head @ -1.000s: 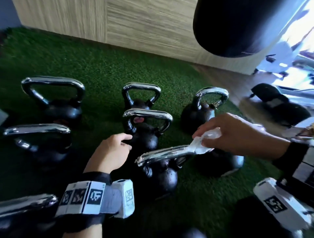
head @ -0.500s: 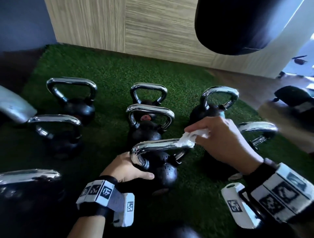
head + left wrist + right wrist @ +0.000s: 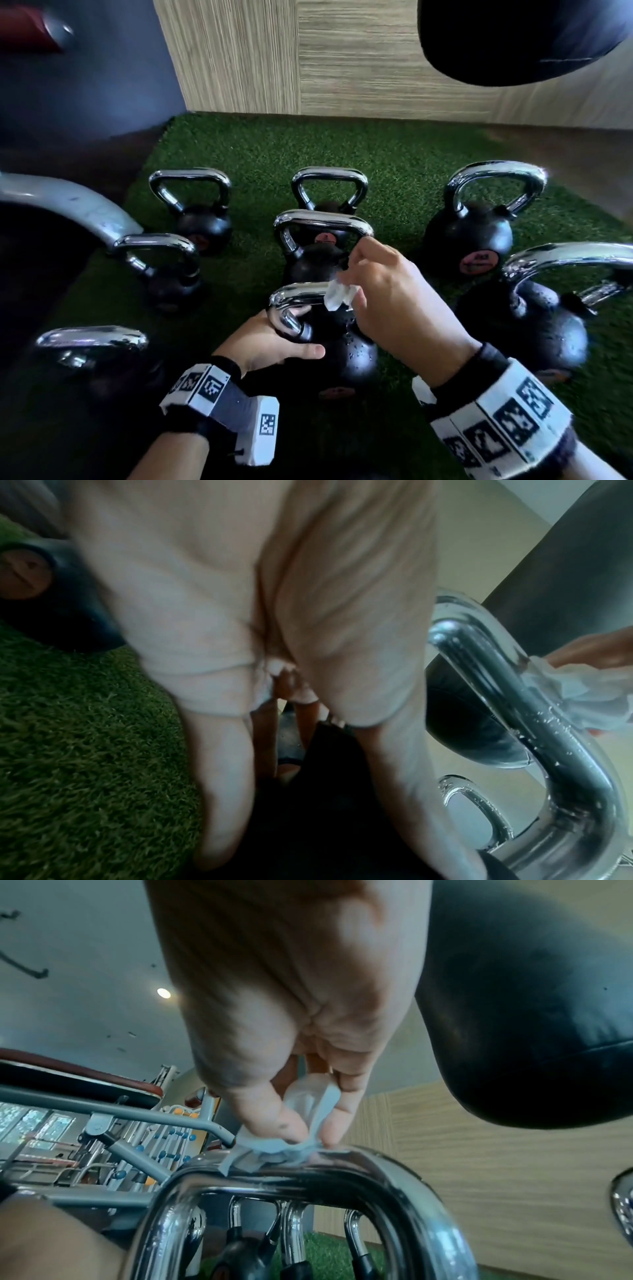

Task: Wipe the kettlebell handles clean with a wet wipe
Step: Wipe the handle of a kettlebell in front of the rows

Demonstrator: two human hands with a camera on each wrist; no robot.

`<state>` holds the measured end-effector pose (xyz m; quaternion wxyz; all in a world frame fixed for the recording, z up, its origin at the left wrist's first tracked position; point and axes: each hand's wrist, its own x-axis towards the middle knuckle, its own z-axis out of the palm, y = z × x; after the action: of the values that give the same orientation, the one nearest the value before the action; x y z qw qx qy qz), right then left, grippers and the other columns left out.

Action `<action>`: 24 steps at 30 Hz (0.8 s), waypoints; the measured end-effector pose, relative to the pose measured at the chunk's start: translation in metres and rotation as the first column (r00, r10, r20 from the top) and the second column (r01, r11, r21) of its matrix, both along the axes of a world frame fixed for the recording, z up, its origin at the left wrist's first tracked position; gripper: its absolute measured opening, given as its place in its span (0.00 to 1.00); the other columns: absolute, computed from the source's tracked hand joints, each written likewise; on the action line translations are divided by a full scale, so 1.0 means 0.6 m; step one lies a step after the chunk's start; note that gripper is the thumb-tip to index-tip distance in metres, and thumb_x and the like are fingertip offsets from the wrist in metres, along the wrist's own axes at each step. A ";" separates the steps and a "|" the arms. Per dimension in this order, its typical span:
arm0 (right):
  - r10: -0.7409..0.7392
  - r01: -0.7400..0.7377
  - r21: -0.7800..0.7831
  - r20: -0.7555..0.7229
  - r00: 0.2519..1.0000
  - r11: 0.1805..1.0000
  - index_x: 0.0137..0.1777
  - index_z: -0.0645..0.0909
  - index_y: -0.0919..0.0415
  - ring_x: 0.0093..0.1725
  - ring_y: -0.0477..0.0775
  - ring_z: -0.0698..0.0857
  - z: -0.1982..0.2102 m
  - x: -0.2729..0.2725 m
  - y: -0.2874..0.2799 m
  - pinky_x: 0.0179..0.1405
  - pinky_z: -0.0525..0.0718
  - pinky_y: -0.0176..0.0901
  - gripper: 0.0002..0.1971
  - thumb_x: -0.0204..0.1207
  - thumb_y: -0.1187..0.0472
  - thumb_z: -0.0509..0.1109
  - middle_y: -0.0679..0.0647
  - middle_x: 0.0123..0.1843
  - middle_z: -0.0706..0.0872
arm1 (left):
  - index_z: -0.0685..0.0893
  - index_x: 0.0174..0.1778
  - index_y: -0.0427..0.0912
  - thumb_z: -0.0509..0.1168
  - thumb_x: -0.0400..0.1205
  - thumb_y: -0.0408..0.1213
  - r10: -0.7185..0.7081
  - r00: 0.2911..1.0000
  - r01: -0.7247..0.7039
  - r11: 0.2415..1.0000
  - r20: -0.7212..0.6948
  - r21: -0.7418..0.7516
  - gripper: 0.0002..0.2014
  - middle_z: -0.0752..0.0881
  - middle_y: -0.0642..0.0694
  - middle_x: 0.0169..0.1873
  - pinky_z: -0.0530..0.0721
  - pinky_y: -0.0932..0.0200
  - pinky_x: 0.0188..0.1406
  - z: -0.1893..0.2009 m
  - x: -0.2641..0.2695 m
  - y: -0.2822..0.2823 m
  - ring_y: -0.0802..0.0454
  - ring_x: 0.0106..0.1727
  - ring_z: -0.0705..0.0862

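Observation:
The nearest kettlebell point(image 3: 346, 356) is black with a wet chrome handle point(image 3: 294, 301) and stands on the green turf at the centre. My left hand point(image 3: 270, 342) grips it at the handle's left base, fingers through the loop and thumb along the body. My right hand point(image 3: 387, 294) pinches a crumpled white wet wipe point(image 3: 339, 298) between thumb and fingers and presses it on top of the handle. The right wrist view shows the wipe point(image 3: 301, 1139) bunched on the handle bar point(image 3: 325, 1177). In the left wrist view the handle point(image 3: 514, 696) carries water drops, with the wipe point(image 3: 582, 693) beside it.
Several other chrome-handled kettlebells stand around on the turf point(image 3: 394, 164), one just behind point(image 3: 322, 226) and two close on the right point(image 3: 534, 318). A black punching bag point(image 3: 513, 34) hangs at the upper right. A grey machine frame point(image 3: 68, 205) curves in from the left. A wood-panelled wall point(image 3: 342, 68) stands behind.
My left hand came down from above the kettlebells and took hold of the nearest one. My right hand slid the wipe leftward along its handle. The head view swung left.

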<state>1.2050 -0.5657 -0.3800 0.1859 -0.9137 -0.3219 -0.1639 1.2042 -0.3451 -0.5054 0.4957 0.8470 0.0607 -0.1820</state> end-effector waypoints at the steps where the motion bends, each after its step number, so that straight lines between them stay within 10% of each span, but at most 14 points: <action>1: 0.005 -0.006 -0.028 -0.012 1.000 1.000 0.40 0.91 0.57 0.46 0.56 0.82 -0.002 -0.004 0.000 0.49 0.87 0.47 0.12 0.62 0.73 0.72 0.54 0.44 0.83 | 0.80 0.74 0.71 0.89 0.55 0.61 0.003 1.000 -0.003 1.000 0.010 0.006 0.48 0.88 0.66 0.64 0.84 0.52 0.73 -0.003 0.001 0.001 0.68 0.64 0.86; 8: 0.033 -0.034 -0.031 -0.021 0.999 0.999 0.46 0.87 0.57 0.48 0.59 0.78 -0.037 -0.016 0.000 0.48 0.84 0.56 0.14 0.73 0.65 0.59 0.54 0.52 0.82 | 0.86 0.68 0.69 0.90 0.60 0.53 0.019 0.999 -0.020 1.000 0.051 0.013 0.39 0.92 0.69 0.48 0.86 0.56 0.67 -0.012 0.002 0.001 0.75 0.50 0.87; 12: -0.061 0.041 0.168 0.118 0.991 0.985 0.51 0.91 0.59 0.46 0.60 0.80 -0.064 -0.007 -0.047 0.45 0.85 0.54 0.16 0.71 0.77 0.73 0.54 0.52 0.87 | 0.84 0.65 0.77 0.89 0.54 0.60 0.008 0.997 -0.009 1.000 0.071 0.008 0.41 0.88 0.77 0.57 0.85 0.55 0.69 -0.013 0.005 0.003 0.78 0.58 0.84; 18: -0.067 0.050 0.120 0.148 0.987 0.991 0.52 0.89 0.61 0.47 0.59 0.78 -0.069 -0.006 -0.025 0.48 0.83 0.53 0.12 0.75 0.72 0.68 0.53 0.49 0.86 | 0.84 0.66 0.75 0.88 0.48 0.68 0.025 0.996 -0.026 1.000 0.091 0.013 0.46 0.85 0.75 0.65 0.76 0.55 0.81 -0.021 0.006 0.006 0.74 0.70 0.81; 24: -0.225 0.190 0.459 0.022 0.974 0.868 0.53 0.94 0.58 0.48 0.51 0.88 -0.091 0.002 -0.078 0.51 0.86 0.41 0.14 0.75 0.75 0.75 0.48 0.49 0.92 | 0.82 0.66 0.78 0.85 0.46 0.73 0.005 0.993 -0.009 0.999 0.115 0.034 0.47 0.84 0.76 0.66 0.70 0.58 0.84 -0.028 0.005 0.008 0.72 0.74 0.78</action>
<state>1.2064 -0.6127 -0.4344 0.3632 -0.8675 -0.1814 -0.2873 1.2072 -0.3402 -0.5223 0.4846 0.8642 0.0382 -0.1300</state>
